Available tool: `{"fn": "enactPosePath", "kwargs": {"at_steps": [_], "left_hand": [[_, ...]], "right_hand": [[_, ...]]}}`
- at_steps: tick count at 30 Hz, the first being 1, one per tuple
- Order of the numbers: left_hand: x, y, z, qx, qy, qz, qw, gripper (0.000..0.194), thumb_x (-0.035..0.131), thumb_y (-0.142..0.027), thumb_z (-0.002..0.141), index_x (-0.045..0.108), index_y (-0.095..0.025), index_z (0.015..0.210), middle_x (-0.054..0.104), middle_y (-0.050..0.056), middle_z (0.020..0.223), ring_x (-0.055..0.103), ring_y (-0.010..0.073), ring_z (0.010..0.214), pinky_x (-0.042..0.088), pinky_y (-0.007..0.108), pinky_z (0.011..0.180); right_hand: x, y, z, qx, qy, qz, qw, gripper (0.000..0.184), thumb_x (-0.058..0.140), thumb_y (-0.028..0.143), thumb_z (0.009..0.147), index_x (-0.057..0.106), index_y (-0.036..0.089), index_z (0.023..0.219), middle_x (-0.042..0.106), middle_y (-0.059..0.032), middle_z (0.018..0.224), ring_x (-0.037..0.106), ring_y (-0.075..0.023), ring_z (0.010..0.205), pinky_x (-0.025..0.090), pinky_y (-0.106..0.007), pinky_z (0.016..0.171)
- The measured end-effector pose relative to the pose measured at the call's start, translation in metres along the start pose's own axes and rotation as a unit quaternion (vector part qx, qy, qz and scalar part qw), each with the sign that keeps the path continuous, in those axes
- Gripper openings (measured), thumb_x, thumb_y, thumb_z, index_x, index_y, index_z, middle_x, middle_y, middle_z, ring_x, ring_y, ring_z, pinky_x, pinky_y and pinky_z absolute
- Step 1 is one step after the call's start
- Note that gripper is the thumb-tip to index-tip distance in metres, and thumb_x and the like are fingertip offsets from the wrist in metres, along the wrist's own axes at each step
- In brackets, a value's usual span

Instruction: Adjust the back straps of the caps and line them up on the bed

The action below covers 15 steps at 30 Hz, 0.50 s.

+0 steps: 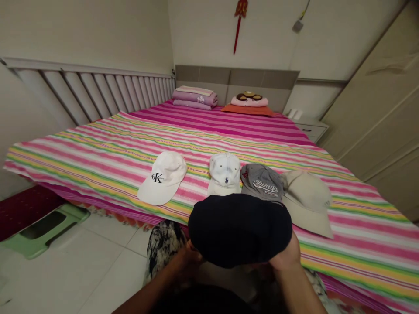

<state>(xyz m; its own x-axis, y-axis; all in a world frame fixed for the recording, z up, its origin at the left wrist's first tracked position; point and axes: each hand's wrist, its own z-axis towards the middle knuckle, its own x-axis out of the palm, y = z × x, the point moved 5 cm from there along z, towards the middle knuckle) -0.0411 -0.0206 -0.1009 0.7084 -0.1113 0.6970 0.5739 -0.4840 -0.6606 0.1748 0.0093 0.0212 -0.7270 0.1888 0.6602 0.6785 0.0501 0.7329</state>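
Note:
Both hands hold a black cap (240, 230) up in front of me, its round shape filling the lower middle of the view. My left hand (190, 257) grips its left side and my right hand (286, 255) grips its right side. Just beyond it, several caps lie in a row on the striped bedsheet (209, 139): a white Calvin Klein cap (163, 177), a white cap with a small navy logo (224, 173), a grey cap with white lettering (262, 183) and a beige cap (307, 203). The black cap hides the near edge of the grey one.
Folded bedding (194, 97) and a pillow (248, 102) lie by the headboard (235, 78). A slatted rail (91, 93) runs along the left wall. A green stool (42, 229) stands on the tiled floor (104, 270); wardrobe doors (376, 117) are on the right.

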Motion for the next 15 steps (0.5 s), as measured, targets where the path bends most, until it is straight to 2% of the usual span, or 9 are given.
{"fn": "enactPosePath", "kwargs": {"at_steps": [2, 4, 6, 9, 11, 13, 15], "left_hand": [[0.004, -0.003, -0.004, -0.006, 0.022, -0.012, 1.000, 0.042, 0.071, -0.009, 0.045, 0.066, -0.021, 0.085, 0.067, 0.003, 0.082, 0.059, 0.0211, 0.088, 0.037, 0.036, 0.087], [0.006, -0.003, -0.006, -0.005, 0.035, -0.018, 0.999, 0.041, 0.070, -0.009, 0.047, 0.066, -0.024, 0.084, 0.066, 0.000, 0.078, 0.060, 0.0180, 0.081, 0.040, 0.033, 0.083], [0.008, 0.001, -0.007, -0.005, 0.044, -0.020, 0.999, 0.041, 0.069, -0.008, 0.048, 0.066, -0.026, 0.085, 0.066, -0.001, 0.078, 0.060, 0.0173, 0.079, 0.042, 0.031, 0.078], [0.009, 0.003, -0.007, -0.011, 0.057, -0.019, 0.998, 0.041, 0.067, -0.007, 0.050, 0.066, -0.026, 0.087, 0.067, 0.001, 0.079, 0.061, 0.0185, 0.080, 0.043, 0.031, 0.075], [0.012, -0.001, -0.006, -0.019, 0.080, -0.005, 0.997, 0.039, 0.065, -0.006, 0.050, 0.067, -0.022, 0.086, 0.068, 0.002, 0.078, 0.062, 0.0192, 0.079, 0.043, 0.030, 0.074], [0.017, -0.012, -0.003, -0.036, 0.119, 0.006, 0.992, 0.035, 0.065, -0.006, 0.050, 0.068, -0.018, 0.082, 0.068, 0.004, 0.075, 0.062, 0.0201, 0.077, 0.043, 0.029, 0.073], [0.025, -0.026, 0.001, -0.055, 0.154, -0.003, 0.987, 0.025, 0.067, -0.015, 0.054, 0.068, -0.016, 0.079, 0.069, 0.006, 0.073, 0.062, 0.0204, 0.075, 0.043, 0.028, 0.071]], "right_hand": [[0.008, 0.003, -0.008, 0.019, -0.013, 0.029, 0.999, 0.041, 0.054, 0.064, 0.064, 0.069, 0.030, 0.079, 0.072, -0.0012, 0.085, 0.058, -0.0235, 0.101, 0.038, -0.042, 0.095], [0.018, 0.003, -0.018, 0.039, -0.006, 0.032, 0.999, 0.047, 0.062, 0.067, 0.051, 0.069, 0.026, 0.073, 0.072, -0.0040, 0.077, 0.060, -0.0277, 0.096, 0.041, -0.044, 0.090], [0.025, 0.002, -0.028, 0.055, 0.018, -0.003, 0.998, 0.044, 0.076, 0.054, 0.042, 0.068, 0.024, 0.073, 0.072, -0.0051, 0.071, 0.062, -0.0301, 0.090, 0.044, -0.045, 0.086], [0.026, 0.005, -0.034, 0.055, 0.025, -0.047, 0.997, 0.041, 0.082, 0.028, 0.043, 0.066, 0.023, 0.080, 0.071, -0.0042, 0.070, 0.064, -0.0293, 0.084, 0.047, -0.045, 0.081], [0.021, 0.013, -0.033, 0.033, 0.020, -0.045, 0.998, 0.036, 0.080, 0.024, 0.044, 0.066, 0.023, 0.078, 0.070, -0.0033, 0.069, 0.065, -0.0280, 0.078, 0.048, -0.045, 0.079], [0.016, 0.021, -0.030, 0.004, 0.023, -0.039, 0.999, 0.027, 0.078, 0.022, 0.044, 0.064, 0.023, 0.067, 0.069, -0.0019, 0.065, 0.066, -0.0261, 0.070, 0.049, -0.044, 0.076], [0.012, 0.027, -0.028, -0.018, 0.023, -0.044, 0.999, 0.021, 0.077, 0.020, 0.044, 0.061, 0.023, 0.058, 0.067, -0.0005, 0.059, 0.065, -0.0235, 0.060, 0.050, -0.043, 0.073]]}}
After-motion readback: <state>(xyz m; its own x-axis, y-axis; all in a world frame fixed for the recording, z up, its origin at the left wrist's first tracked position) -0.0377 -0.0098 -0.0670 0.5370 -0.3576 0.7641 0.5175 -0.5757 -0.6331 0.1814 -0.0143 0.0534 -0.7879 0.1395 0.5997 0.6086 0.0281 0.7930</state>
